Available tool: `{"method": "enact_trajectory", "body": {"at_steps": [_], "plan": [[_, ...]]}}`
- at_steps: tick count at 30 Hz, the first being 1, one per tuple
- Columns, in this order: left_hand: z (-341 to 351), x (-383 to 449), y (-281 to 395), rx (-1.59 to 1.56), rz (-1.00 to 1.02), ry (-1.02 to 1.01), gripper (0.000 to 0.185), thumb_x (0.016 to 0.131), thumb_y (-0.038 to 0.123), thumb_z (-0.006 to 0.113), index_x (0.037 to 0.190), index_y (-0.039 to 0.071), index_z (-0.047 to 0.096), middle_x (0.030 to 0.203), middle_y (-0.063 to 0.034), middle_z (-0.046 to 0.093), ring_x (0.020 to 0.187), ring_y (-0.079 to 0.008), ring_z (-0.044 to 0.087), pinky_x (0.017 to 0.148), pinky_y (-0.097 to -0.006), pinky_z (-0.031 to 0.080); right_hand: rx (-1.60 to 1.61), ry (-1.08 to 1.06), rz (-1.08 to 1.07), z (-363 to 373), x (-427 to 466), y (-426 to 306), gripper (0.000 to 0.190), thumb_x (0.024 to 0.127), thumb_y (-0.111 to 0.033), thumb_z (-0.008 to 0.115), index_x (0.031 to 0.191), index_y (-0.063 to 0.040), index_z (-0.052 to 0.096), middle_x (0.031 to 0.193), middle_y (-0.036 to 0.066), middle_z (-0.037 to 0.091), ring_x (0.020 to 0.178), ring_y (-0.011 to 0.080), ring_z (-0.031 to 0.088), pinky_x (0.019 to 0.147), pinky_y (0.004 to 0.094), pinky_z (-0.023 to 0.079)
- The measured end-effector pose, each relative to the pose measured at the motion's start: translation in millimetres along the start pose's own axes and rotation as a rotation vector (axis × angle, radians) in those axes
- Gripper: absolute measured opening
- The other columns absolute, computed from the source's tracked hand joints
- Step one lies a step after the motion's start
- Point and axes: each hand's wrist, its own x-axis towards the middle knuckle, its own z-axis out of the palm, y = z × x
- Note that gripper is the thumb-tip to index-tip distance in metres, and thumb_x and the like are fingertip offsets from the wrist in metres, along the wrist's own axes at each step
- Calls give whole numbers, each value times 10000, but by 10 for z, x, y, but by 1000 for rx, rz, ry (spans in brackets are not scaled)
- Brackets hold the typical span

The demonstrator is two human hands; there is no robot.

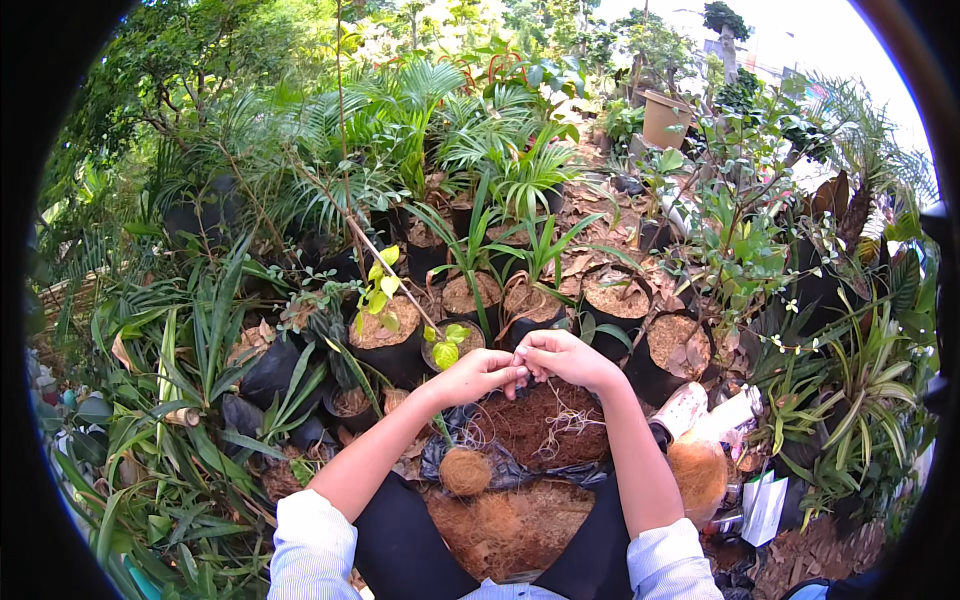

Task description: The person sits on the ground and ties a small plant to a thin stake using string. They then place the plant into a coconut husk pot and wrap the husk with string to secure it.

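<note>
My left hand and my right hand meet in front of me, fingertips pinched together. Whether a thin strand lies between the fingers is too small to tell. Just below them, a sheet of black plastic holds a bed of brown coir or soil. Pale tangled threads lie on that bed. A round ball wrapped in brown fibre rests at its near left edge, a green stem apparently rising behind it. Loose coir fibre covers the ground between my legs.
Potted plants in black bags stand close beyond my hands. A bare branch slants over them. To my right sit a clear bag of fibre and a white paper bag. Long-leaved plants crowd the left.
</note>
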Motion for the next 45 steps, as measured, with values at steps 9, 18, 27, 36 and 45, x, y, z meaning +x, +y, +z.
{"method": "enact_trajectory", "body": {"at_steps": [9, 18, 27, 36, 45], "plan": [[-932, -263, -162, -344, 247, 1223, 284, 989, 330, 515, 853, 97, 603, 746, 20, 536, 672, -73, 506, 653, -230, 435, -219, 29, 131, -258, -150, 36, 221, 953, -219, 567, 883, -19, 632, 736, -2, 609, 660, 72, 568, 615, 247, 488], [-401, -152, -72, 228, 107, 607, 350, 969, 262, 529, 1227, 26, 545, 1177, -72, 563, 1154, -158, 499, 1010, -319, 373, -132, 7, 23, -79, -30, -7, 187, 953, -174, 557, 898, -16, 639, 707, -4, 603, 637, 77, 562, 616, 235, 467], [-177, -82, 145, 226, 91, 310, 318, 1002, 318, 495, 798, 88, 574, 583, 85, 397, 483, -28, 330, 448, -213, 261, -87, 21, 37, -78, -64, -8, 195, 952, -205, 572, 909, -22, 624, 711, -12, 585, 641, 74, 544, 620, 233, 459], [-1216, -459, -364, 64, -91, 1617, 220, 931, 247, 579, 964, 34, 624, 747, -22, 563, 750, -145, 534, 724, -307, 433, -92, 95, 29, -226, -226, -146, 217, 962, -217, 562, 898, -21, 630, 680, -17, 559, 624, 71, 530, 609, 234, 461], [-88, -160, 64, 68, 97, 202, 333, 1014, 333, 451, 1167, 60, 560, 1088, -41, 599, 1076, -132, 551, 957, -309, 414, -33, 52, -31, 6, -29, -64, 192, 959, -213, 562, 918, -37, 627, 709, -29, 556, 650, 52, 518, 611, 216, 457]]}}
